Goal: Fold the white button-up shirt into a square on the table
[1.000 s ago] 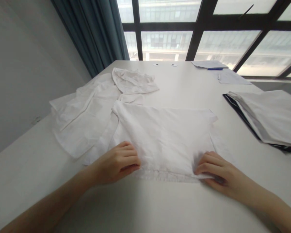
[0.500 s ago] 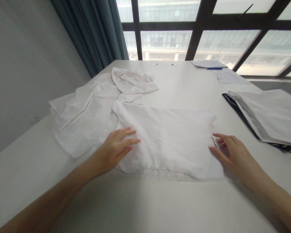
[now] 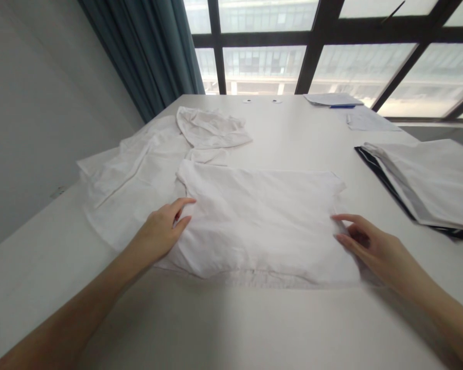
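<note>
A white garment [image 3: 258, 221] lies folded flat in the middle of the white table [image 3: 231, 329]. My left hand [image 3: 160, 231] rests at its left edge with the fingers apart, fingertips touching the cloth. At the garment's right edge my right hand [image 3: 370, 244] lies low, fingers spread and touching the fabric. Neither hand holds anything.
More white clothes [image 3: 139, 169] lie crumpled at the left rear. A stack of folded white and dark garments [image 3: 424, 182] sits at the right. Papers and a blue pen [image 3: 341, 105] lie by the window. A teal curtain [image 3: 146, 51] hangs at the back left.
Both hands let go of the garment's near hem and slid outward and forward to its left and right edges, opening as they went.
</note>
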### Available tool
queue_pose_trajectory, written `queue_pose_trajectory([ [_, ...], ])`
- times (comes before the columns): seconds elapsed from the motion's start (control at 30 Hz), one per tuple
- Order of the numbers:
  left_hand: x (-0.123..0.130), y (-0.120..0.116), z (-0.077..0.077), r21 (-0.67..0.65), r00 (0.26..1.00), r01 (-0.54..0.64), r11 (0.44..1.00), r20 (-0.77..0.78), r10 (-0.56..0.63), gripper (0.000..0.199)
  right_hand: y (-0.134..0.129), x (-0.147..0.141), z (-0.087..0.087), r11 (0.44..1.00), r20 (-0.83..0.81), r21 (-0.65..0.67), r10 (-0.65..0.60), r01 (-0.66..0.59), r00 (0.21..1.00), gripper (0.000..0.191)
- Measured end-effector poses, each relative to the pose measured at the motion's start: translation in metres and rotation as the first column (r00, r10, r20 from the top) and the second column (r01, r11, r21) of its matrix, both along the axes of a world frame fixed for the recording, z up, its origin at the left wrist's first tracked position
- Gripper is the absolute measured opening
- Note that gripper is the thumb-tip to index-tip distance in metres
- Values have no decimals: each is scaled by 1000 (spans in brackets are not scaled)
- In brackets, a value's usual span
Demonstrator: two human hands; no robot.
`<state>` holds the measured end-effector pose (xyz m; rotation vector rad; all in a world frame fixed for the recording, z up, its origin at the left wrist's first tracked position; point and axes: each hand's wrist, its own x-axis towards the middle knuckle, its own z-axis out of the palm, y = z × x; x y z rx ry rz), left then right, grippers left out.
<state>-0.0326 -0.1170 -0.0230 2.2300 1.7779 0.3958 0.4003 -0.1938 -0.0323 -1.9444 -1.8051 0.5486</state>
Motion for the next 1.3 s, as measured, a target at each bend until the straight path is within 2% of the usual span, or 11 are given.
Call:
queue_pose_trajectory([
  [0.17, -2, -2, -7, 118, 979, 104, 988, -189, -81, 40, 2, 7, -1, 998, 80, 41, 49, -53, 996, 43],
  [0.3, 7, -11, -6, 343, 944, 167, 925, -325, -50, 36, -2, -2, -2, 930, 269, 330, 71, -161, 961, 37],
  [0.37, 16, -18, -4, 404, 945, 271, 873, -285, -161, 34, -7, -12, -1, 880, 305, 409, 119, -242, 945, 34],
  [0.5, 29, -29, -7, 291, 807, 588, 755, -263, -528, 39, -16, -33, 0, 799, 355, 315, 400, -511, 845, 43],
  [0.6, 29, -33, -14, 134, 708, 692, 709, -316, -631, 49, -16, -36, -4, 727, 421, 174, 555, -664, 717, 55],
  [0.8, 25, -38, -16, 1, 682, 693, 721, -323, -656, 57, -17, -12, -8, 786, 403, -45, 580, -617, 708, 73],
  [0.93, 23, -38, 0, -51, 679, 695, 717, -278, -679, 61, -18, 3, 11, 759, 345, -121, 636, -640, 690, 76],
  [1.03, 28, -24, 16, -25, 680, 704, 709, -261, -685, 46, -6, 5, 30, 771, 309, -142, 631, -621, 712, 57],
  [1.1, 41, -4, 24, 39, 703, 690, 722, -271, -657, 33, 12, -4, 39, 823, 324, -115, 560, -556, 763, 41],
  [1.17, 63, 19, 27, 112, 749, 646, 755, -280, -600, 31, 38, -22, 42, 870, 362, -28, 468, -493, 806, 40],
  [1.3, 114, 58, 11, 181, 832, 529, 829, -301, -465, 35, 92, -66, 21, 838, 410, 218, 386, -500, 826, 41],
])
